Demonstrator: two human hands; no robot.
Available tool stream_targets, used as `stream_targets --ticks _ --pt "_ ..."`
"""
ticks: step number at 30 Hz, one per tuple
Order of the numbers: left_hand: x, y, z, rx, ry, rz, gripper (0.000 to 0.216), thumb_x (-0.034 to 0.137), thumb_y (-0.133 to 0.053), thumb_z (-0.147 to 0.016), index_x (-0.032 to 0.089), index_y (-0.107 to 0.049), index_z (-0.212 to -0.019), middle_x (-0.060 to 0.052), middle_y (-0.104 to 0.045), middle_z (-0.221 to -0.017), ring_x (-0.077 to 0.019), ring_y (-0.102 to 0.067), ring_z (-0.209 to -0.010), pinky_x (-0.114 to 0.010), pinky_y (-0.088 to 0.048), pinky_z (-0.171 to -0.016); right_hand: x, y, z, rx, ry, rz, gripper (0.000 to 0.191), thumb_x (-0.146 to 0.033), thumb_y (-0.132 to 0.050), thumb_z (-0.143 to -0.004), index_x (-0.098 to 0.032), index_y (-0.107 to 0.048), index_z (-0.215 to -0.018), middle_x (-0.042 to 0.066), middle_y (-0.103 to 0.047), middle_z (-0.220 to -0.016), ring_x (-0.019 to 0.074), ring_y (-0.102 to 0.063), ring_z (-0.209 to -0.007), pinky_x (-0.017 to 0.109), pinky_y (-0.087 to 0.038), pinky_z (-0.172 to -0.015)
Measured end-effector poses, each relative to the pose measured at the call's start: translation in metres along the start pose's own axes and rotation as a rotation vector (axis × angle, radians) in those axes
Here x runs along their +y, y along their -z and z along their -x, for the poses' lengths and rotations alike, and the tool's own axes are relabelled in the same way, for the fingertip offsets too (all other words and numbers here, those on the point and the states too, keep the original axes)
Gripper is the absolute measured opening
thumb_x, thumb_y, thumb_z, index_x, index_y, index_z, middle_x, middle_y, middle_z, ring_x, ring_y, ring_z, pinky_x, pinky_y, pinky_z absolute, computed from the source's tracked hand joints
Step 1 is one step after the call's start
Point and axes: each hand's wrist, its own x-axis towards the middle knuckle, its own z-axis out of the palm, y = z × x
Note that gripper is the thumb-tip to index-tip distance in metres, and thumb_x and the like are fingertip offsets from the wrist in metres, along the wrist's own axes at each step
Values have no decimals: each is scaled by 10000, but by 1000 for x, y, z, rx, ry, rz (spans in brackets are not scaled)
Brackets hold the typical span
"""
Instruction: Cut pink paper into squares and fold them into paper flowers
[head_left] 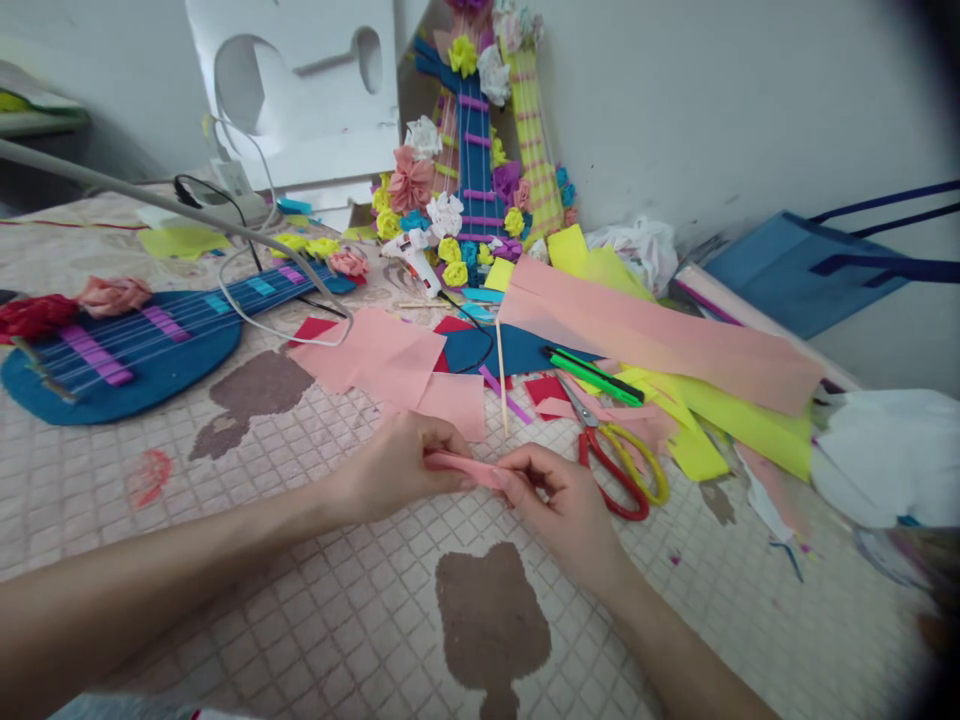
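A narrow folded strip of pink fabric or paper is stretched between my two hands, low over the table. Its left end is pinched in my left hand, the right end between thumb and forefinger of my right hand. Square pink sheets lie just beyond my left hand. Past my right hand are scissors with one red and one yellow handle loop, and a green utility knife. A thin wooden stick lies in front of both hands.
A blue ukulele-shaped craft with flowers lies at left. Behind stand flower-covered instrument crafts; a white glue gun sits before them. A pale cable loops across the left. Long pink and yellow sheets spread right.
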Motion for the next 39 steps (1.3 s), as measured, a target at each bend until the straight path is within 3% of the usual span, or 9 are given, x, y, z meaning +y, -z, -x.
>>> stream_targets --ticks 6,12,17,20,23,27,32,36,39 --pt "-12 22 -6 -88 86 159 195 314 -656 -738 131 -658 -805 -25 -685 -711 -114 -601 -621 -212 -463 -562 7 8 -3 46 -17 -29 122 -240 -531 -867 -192 -614 -792 -27 -591 -676 109 -537 -629 218 -413 -576" --pt "1 28 -9 -82 -31 58 272 351 -652 -741 148 -647 -922 -55 -695 -899 -151 -633 -787 -243 -501 -665 10 10 -2 21 5 -7 118 -238 -539 -862 -193 -611 -780 -25 -596 -678 111 -537 -628 221 -400 -563" --pt "7 21 -10 -62 -22 -37 235 360 -582 -785 134 -645 -768 -11 -620 -654 -101 -537 -580 -197 -408 -514 11 9 -1 26 19 -42 117 -248 -539 -863 -195 -617 -793 -23 -608 -682 108 -554 -637 211 -414 -568" --pt "3 23 -11 -71 2 -4 227 351 -593 -768 134 -636 -721 -1 -596 -613 -97 -516 -563 -197 -396 -503 10 10 -2 11 13 -43 128 -246 -518 -868 -197 -628 -825 -17 -622 -695 112 -569 -642 211 -426 -568" --pt "-2 28 -12 -69 25 43 214 343 -606 -753 135 -634 -712 -4 -603 -627 -101 -524 -579 -201 -409 -517 11 24 -3 46 24 60 140 -242 -503 -861 -201 -632 -828 -12 -627 -693 124 -576 -639 223 -432 -563" --pt "6 30 -25 16 65 83 211 343 -616 -744 136 -617 -698 6 -579 -622 -84 -497 -554 -189 -394 -493 23 65 0 230 -6 355 136 -294 -514 -846 -204 -615 -837 6 -641 -731 150 -583 -654 262 -438 -594" --pt "34 3 -76 15 65 142 176 295 -622 -762 126 -628 -714 7 -580 -618 -69 -510 -547 -172 -417 -499 55 105 8 247 -149 711 213 -383 -606 -755 -204 -532 -841 46 -607 -836 197 -575 -707 309 -431 -609" --pt "41 -32 -127 27 56 17 167 238 -573 -801 104 -653 -741 -15 -612 -604 -66 -526 -498 -180 -439 -494 69 108 10 233 -146 795 222 -385 -591 -739 -215 -463 -802 28 -560 -774 192 -553 -671 289 -400 -565" --pt "33 -49 -148 49 41 -87 141 201 -575 -772 108 -672 -729 -20 -609 -566 -96 -541 -502 -198 -421 -479 71 107 9 224 -160 803 237 -388 -578 -745 -223 -424 -815 19 -560 -766 192 -553 -659 276 -373 -541"
